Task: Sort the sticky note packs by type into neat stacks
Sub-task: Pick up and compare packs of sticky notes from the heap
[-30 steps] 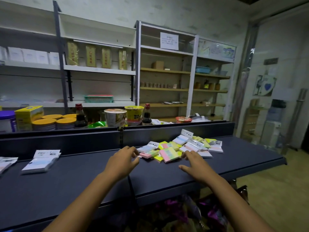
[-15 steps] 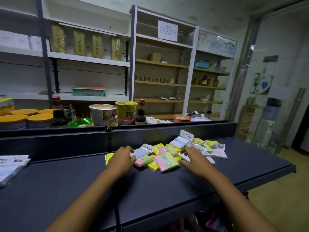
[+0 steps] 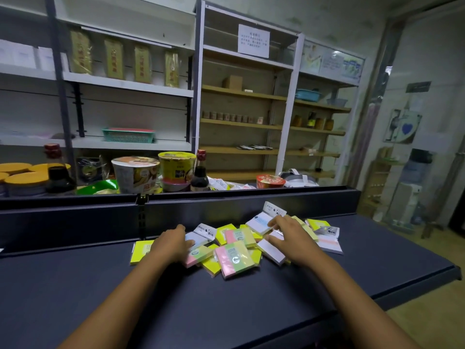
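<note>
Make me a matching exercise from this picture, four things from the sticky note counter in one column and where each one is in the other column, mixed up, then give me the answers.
Column one:
1. left hand
2. right hand
3. striped pink and green pack
4. plain yellow pack

Column two:
A. lying apart at the left edge of the pile
B. at the front middle of the pile, between the two hands
C. on the packs at the left side of the pile
D. on the white packs at the right side of the pile

Pairs: 1-C, 2-D, 3-B, 4-A
</note>
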